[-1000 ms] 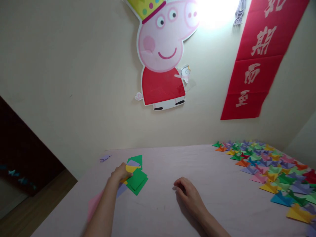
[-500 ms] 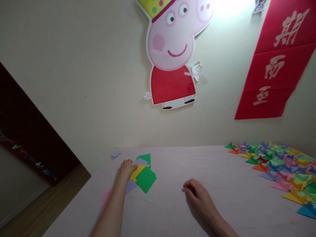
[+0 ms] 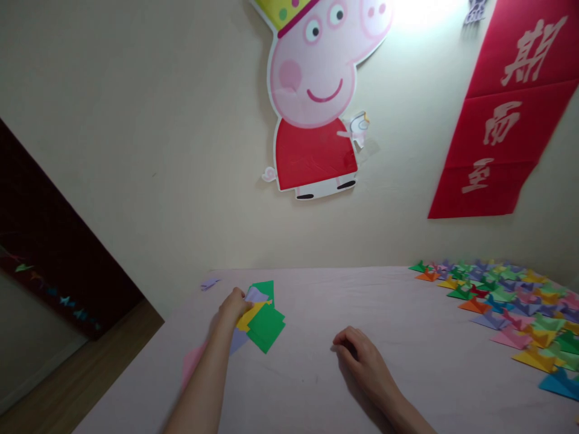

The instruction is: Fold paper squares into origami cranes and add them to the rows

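My left hand (image 3: 234,304) reaches into a spread of coloured paper squares at the left of the table. Its thumb and fingers are closed on the edge of a purple paper square (image 3: 257,295), which looks slightly raised. Close around it lie a green paper square (image 3: 266,328), a yellow paper square (image 3: 250,317) and another green square behind. Part of a pink paper square (image 3: 192,365) shows beside my left forearm, which covers the rest. My right hand (image 3: 359,352) rests on the table at centre right, fingers curled in, with nothing visible in it.
Rows of folded paper figures (image 3: 502,295) in many colours fill the table's right side. A small folded purple paper piece (image 3: 210,283) lies at the far left corner of the pale tablecloth (image 3: 307,386). The wall (image 3: 190,150) rises directly behind the table.
My left fingers have closed on the purple square and its near edge has lifted a little. My right hand stays in place. The view has shifted very slightly.
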